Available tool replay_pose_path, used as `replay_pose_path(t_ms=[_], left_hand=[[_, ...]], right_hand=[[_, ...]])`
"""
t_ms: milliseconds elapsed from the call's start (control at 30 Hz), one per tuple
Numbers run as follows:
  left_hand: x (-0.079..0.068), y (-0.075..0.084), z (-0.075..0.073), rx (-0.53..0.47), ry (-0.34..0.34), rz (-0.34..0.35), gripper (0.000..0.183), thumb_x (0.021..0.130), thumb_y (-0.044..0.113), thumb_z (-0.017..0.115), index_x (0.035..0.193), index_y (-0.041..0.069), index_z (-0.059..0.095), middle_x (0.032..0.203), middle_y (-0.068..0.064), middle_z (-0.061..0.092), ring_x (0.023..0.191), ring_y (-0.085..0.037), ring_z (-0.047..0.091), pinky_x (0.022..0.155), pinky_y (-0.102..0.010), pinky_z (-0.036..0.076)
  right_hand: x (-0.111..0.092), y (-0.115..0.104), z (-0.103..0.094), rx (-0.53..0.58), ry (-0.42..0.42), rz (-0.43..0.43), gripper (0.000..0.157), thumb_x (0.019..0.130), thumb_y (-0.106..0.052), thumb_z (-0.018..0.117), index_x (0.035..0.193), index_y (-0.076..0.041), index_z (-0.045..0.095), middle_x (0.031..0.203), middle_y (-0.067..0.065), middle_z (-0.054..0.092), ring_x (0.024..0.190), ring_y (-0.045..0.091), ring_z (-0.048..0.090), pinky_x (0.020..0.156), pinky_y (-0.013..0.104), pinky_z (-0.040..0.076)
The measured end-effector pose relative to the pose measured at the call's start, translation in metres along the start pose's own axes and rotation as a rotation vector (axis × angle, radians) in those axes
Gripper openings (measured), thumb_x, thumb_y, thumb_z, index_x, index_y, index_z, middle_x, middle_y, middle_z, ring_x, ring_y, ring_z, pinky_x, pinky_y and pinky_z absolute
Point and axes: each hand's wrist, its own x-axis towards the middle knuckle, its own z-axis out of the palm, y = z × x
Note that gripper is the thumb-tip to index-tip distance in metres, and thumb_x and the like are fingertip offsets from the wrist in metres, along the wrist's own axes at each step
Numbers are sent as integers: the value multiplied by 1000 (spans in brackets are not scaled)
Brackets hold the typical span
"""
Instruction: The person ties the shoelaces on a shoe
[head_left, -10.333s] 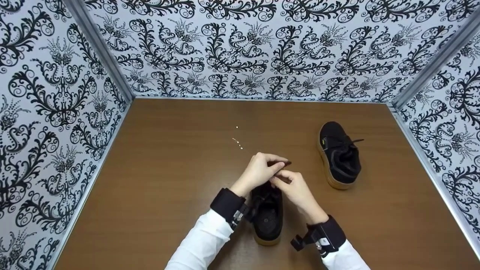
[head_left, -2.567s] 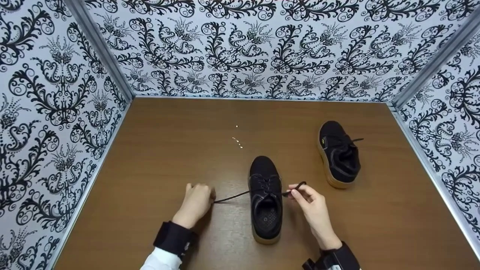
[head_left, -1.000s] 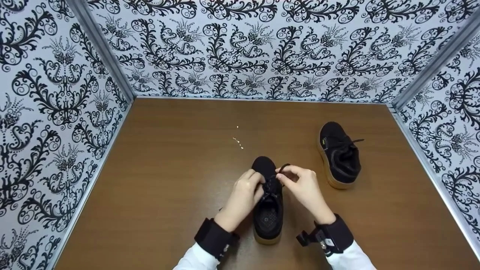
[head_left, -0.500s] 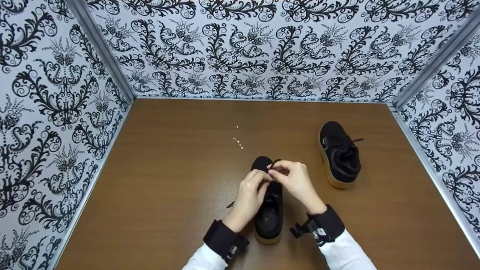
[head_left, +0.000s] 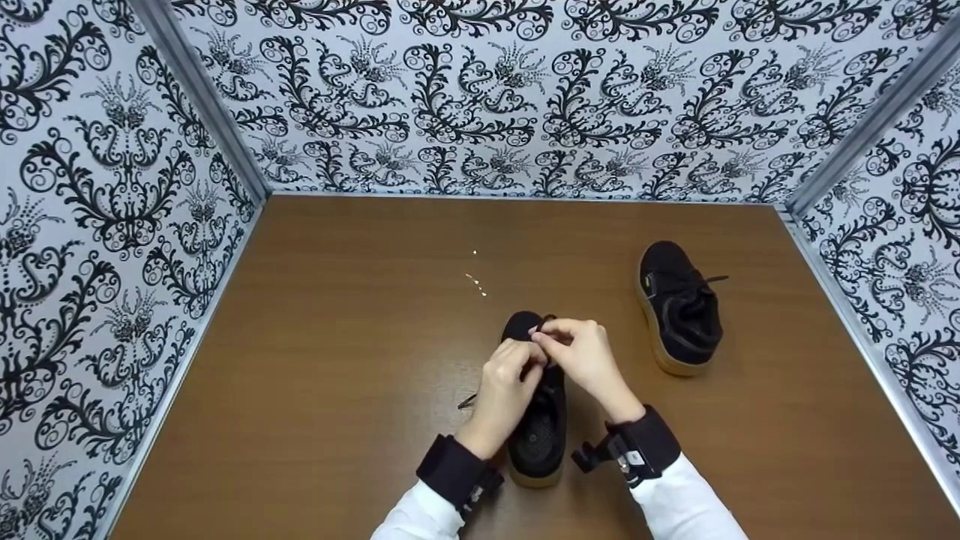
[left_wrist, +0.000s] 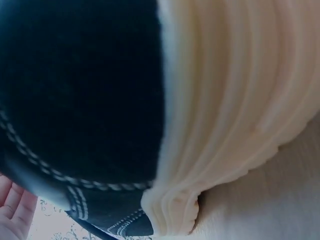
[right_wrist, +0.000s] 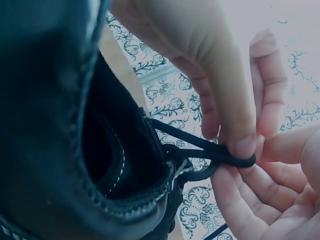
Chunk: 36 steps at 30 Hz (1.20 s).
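A black shoe (head_left: 536, 442) with a tan sole stands in front of me, toe pointing away. Over its tongue my left hand (head_left: 501, 386) pinches a loop of the dark shoelace (right_wrist: 200, 150), thumb pressed down on it in the right wrist view. My right hand (head_left: 589, 358) pinches the lace just beyond, its fingertips meeting the left ones. One loose lace end (head_left: 466, 402) sticks out left of the left wrist. The left wrist view is filled by the stitched toe (left_wrist: 80, 100) and ribbed sole (left_wrist: 225, 100). The hands hide most of the lacing in the head view.
A second black shoe (head_left: 675, 307), its lace end jutting right, rests farther back on the right of the brown table (head_left: 337, 337). Small pale specks (head_left: 477, 283) lie beyond the toe. Black-and-white patterned panels (head_left: 480, 105) enclose the back and sides.
About 2.6 seconds ago the hands held the lace ends out to either side. Both came in over the shoe; during the last second the right hand moved left until it met the left hand.
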Motion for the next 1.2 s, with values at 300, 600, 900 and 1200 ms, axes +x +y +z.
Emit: replay_pose_path(t_ms=[300, 600, 900, 1200], left_hand=[[-2, -5, 3, -20, 53, -68, 20, 77, -1, 74, 83, 7, 58, 87, -1, 56, 80, -9, 58, 71, -14, 49], [2, -4, -3, -97, -6, -358, 20, 77, 13, 78, 91, 6, 65, 81, -1, 64, 65, -8, 60, 58, -19, 51], [6, -3, -6, -112, -77, -435, 13, 79, 17, 77, 78, 8, 68, 73, 1, 64, 62, -6, 59, 57, -18, 49], [5, -3, -8, -90, -123, -416, 10, 81, 15, 74, 79, 10, 67, 77, 2, 64, 65, -4, 58, 59, -17, 49]], right_hand=[[-2, -4, -1, 66, -28, 41, 7, 84, -8, 70, 84, -2, 73, 78, 11, 71, 63, 13, 66, 52, 21, 52], [-5, -5, -1, 96, -23, 33, 13, 84, -14, 71, 86, -1, 73, 81, 12, 71, 61, 20, 66, 52, 20, 51], [-12, -32, -8, 40, -14, -53, 9, 81, -3, 71, 84, 5, 74, 88, 16, 69, 68, 19, 67, 55, 17, 51], [-17, 8, -11, 150, -85, -40, 23, 84, -10, 70, 105, -1, 71, 99, 14, 71, 81, 21, 69, 67, 25, 56]])
